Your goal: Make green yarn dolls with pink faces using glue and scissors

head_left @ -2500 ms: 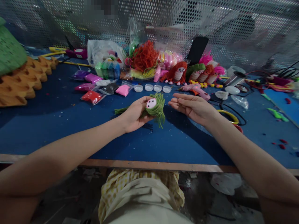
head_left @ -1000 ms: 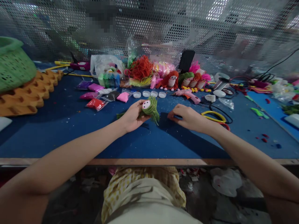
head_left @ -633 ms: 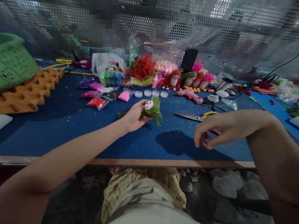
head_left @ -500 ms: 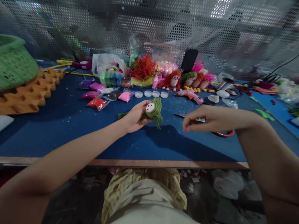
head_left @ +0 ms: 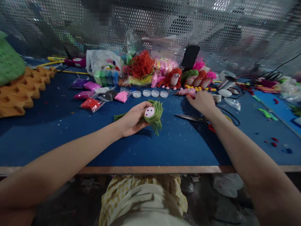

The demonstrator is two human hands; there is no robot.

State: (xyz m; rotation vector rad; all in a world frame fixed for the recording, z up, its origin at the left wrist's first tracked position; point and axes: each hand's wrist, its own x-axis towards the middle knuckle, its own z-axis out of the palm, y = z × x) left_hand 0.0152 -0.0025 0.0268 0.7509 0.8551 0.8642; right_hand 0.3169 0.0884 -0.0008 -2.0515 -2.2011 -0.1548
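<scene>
My left hand is closed around a yarn doll with green yarn hair and a pale, dotted face piece turned upward. A green yarn end sticks out behind the hand. My right hand is wrapped over the handle end of a pink glue gun lying on the table; its far fingers are mostly hidden. Below that wrist, scissors lie with blades pointing left, their red handles partly covered by my forearm.
Several small clear dishes sit in a row. Bags of coloured clay lie to the left. Finished dolls, a heap of orange yarn and a dark phone-like slab line the back. An orange egg tray stands far left.
My right hand has moved forward from above the scissors to the pink glue gun, uncovering the scissor blades. The left hand still holds the doll, whose face has turned slightly.
</scene>
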